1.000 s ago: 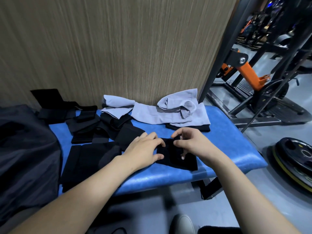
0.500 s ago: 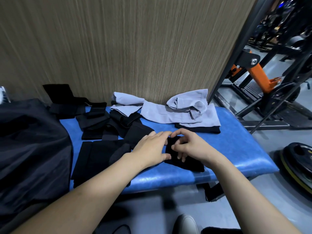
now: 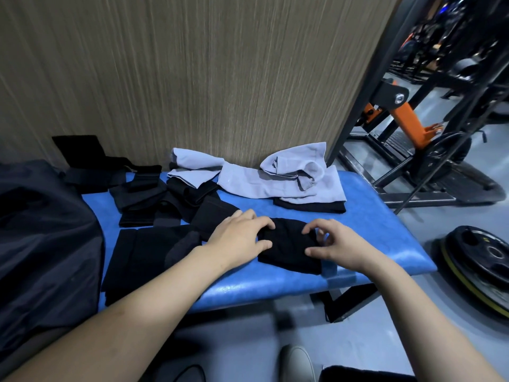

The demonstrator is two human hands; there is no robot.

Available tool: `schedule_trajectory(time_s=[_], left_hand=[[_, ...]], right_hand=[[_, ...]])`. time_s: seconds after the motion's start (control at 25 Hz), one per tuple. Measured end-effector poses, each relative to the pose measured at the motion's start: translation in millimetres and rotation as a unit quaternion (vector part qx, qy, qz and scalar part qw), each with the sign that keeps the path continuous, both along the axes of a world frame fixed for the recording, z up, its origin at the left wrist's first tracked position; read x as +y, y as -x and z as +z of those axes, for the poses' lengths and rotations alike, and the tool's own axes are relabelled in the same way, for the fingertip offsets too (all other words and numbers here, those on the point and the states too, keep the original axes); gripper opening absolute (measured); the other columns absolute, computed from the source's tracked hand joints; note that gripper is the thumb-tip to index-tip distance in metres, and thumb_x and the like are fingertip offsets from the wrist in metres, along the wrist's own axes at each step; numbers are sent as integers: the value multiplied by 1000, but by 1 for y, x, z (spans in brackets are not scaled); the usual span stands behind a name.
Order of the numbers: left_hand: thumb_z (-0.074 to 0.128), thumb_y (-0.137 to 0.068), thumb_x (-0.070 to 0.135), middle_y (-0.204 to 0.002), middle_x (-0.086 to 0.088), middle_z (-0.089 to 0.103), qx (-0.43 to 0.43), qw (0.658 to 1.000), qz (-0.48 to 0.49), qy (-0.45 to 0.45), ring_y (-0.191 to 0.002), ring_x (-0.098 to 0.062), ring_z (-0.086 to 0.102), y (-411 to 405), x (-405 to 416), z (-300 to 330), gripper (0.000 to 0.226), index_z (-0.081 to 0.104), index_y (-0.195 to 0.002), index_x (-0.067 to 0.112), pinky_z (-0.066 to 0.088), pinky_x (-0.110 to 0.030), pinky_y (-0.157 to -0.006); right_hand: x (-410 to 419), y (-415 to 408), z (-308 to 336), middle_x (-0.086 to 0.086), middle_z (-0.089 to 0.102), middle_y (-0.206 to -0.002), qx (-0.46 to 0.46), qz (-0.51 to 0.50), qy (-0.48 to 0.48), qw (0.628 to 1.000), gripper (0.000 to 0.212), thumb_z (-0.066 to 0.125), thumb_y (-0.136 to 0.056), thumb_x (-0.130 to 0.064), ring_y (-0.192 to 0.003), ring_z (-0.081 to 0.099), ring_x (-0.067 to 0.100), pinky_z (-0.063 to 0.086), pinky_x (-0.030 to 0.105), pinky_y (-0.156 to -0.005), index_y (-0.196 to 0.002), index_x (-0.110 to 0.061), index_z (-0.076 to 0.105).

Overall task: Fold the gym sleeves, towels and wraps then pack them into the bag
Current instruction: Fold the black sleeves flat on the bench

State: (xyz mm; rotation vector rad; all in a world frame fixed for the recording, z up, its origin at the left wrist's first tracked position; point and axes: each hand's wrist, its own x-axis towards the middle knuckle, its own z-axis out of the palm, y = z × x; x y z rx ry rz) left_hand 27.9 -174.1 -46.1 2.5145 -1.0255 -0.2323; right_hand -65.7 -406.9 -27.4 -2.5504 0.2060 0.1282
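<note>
Both hands' fingers curled on black sleeve (image 3: 286, 245), left hand (image 3: 239, 238), right hand (image 3: 337, 248), grip unclear.
</note>
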Motion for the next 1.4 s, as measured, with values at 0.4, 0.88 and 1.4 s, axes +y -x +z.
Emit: schedule_trajectory(time_s=[0.4, 0.88, 1.4], left_hand=[[76, -81, 26, -108, 4, 49, 155, 986, 17, 66, -101, -13, 55, 1, -8, 3, 44, 59, -120, 37, 44, -24, -91], [76, -75, 7, -105, 0, 66, 319, 917, 61, 229, -74, -14, 62, 8, -20, 18, 44, 65, -101, 41, 55, -25, -79], [72, -88, 17, -78, 11, 54, 218, 929, 63, 294, -71, -2, 48, 5, 58, 73, 23, 72, -104, 33, 40, -10, -66]], right_hand=[[9, 3, -7, -1, 42, -100, 15, -79, -28, 996, 54, 83, -74, -17, -78, 49, 5, 37, 10, -61, -117, -31, 55], [2, 12, 2, 28, 62, -98, -23, -155, -316, 936, 46, 69, -76, 13, -78, 62, 24, 55, 41, -85, -104, -23, 64], [56, -5, 45, 14, 64, -107, -53, -43, -475, 877, 39, 65, -87, 9, -87, 67, 22, 57, 30, -74, -120, -11, 62]])
